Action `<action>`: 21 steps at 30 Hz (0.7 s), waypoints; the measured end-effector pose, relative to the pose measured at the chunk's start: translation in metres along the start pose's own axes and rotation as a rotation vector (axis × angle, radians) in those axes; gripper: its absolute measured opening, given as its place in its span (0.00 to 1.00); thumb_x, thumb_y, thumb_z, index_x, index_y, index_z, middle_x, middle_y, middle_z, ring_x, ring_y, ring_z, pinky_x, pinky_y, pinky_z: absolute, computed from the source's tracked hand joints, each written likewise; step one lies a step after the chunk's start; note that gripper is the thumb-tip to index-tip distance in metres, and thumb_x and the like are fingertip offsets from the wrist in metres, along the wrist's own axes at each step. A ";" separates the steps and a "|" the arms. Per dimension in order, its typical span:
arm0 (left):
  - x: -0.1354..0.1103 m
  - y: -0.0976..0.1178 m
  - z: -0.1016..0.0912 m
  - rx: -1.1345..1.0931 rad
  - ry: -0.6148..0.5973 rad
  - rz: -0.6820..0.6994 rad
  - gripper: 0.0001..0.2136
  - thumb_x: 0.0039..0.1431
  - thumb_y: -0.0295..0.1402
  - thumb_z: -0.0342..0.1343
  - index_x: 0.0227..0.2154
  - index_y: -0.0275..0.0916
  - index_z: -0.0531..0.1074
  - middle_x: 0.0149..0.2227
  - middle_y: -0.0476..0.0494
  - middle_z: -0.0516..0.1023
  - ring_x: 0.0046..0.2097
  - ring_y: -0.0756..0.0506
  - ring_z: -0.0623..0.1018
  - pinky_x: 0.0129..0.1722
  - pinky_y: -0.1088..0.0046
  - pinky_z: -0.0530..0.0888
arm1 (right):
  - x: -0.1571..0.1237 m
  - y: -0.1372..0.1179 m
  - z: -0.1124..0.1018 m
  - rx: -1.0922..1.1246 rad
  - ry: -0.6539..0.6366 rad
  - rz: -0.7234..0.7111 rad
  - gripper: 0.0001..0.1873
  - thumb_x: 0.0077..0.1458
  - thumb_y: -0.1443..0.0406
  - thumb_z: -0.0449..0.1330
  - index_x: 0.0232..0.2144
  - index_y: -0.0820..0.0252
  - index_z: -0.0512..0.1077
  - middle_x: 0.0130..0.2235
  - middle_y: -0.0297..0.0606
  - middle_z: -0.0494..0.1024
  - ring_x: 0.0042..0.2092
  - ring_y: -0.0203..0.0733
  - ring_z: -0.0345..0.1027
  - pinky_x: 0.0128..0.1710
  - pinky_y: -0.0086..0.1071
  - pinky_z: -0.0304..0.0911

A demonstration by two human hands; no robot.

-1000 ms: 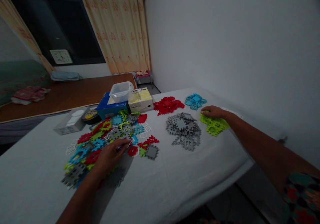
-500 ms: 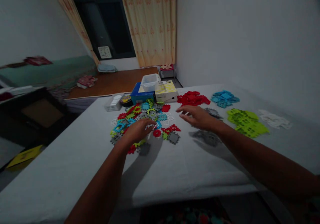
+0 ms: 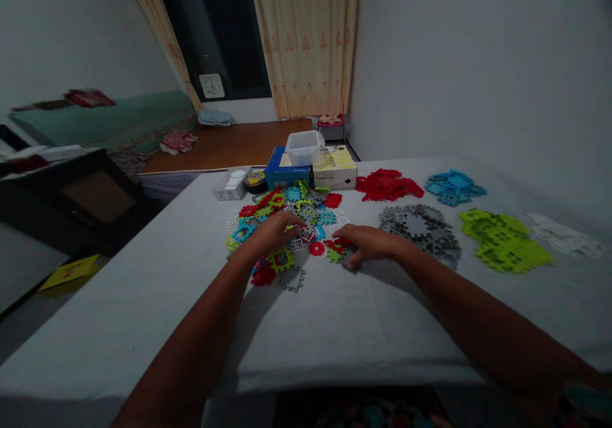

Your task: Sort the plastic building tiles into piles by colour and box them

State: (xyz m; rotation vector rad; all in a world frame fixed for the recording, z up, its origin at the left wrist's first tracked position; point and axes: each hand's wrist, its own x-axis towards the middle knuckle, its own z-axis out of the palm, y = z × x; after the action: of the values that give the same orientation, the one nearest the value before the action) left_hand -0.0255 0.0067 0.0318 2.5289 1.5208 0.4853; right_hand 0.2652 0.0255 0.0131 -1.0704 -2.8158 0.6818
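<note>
A mixed heap of flat plastic puzzle tiles (image 3: 282, 217) in red, blue, green, grey and white lies on the white sheet. My left hand (image 3: 271, 235) rests palm down on the heap's near side, fingers curled over the tiles. My right hand (image 3: 366, 244) lies at the heap's right edge, fingers bent over a grey tile and next to red ones; whether it grips any I cannot make out. To the right lie sorted piles: red (image 3: 387, 184), blue (image 3: 453, 187), grey (image 3: 421, 227), lime green (image 3: 502, 242) and white (image 3: 564, 236).
Behind the heap stand a blue box (image 3: 282, 176) with a clear plastic tub (image 3: 303, 147) on it, a yellow-white box (image 3: 335, 166), a round tin (image 3: 255, 180) and a small clear container (image 3: 230, 184). The wall runs along the right. A low wooden platform and curtain lie beyond.
My right hand left the lime green pile, crossed left over the grey pile and came down at the mixed heap's right edge. My head turned left. My left hand stayed on the heap.
</note>
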 end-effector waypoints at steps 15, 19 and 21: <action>-0.019 0.000 0.036 0.020 0.055 0.008 0.14 0.64 0.33 0.48 0.44 0.44 0.78 0.48 0.42 0.80 0.50 0.42 0.76 0.51 0.62 0.74 | -0.022 0.029 -0.014 0.371 0.465 0.079 0.10 0.55 0.60 0.60 0.38 0.55 0.78 0.38 0.36 0.81 0.37 0.41 0.73 0.39 0.36 0.67; -0.018 0.005 0.032 0.022 0.042 -0.002 0.15 0.65 0.34 0.47 0.43 0.43 0.79 0.47 0.41 0.80 0.50 0.42 0.76 0.51 0.62 0.74 | -0.062 0.080 -0.052 0.079 0.766 0.363 0.12 0.52 0.58 0.61 0.36 0.55 0.78 0.37 0.38 0.82 0.37 0.46 0.74 0.39 0.38 0.67; -0.018 0.006 0.032 0.021 0.044 -0.007 0.15 0.65 0.34 0.46 0.43 0.43 0.79 0.47 0.42 0.80 0.50 0.42 0.76 0.51 0.62 0.74 | -0.080 0.108 -0.061 0.006 0.805 0.481 0.12 0.50 0.57 0.61 0.34 0.55 0.79 0.34 0.39 0.82 0.36 0.47 0.74 0.38 0.38 0.66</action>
State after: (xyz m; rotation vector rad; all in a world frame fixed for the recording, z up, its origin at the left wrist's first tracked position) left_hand -0.0168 -0.0106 0.0003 2.5436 1.5575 0.5305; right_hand 0.4053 0.0690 0.0309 -1.5870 -1.8908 0.1869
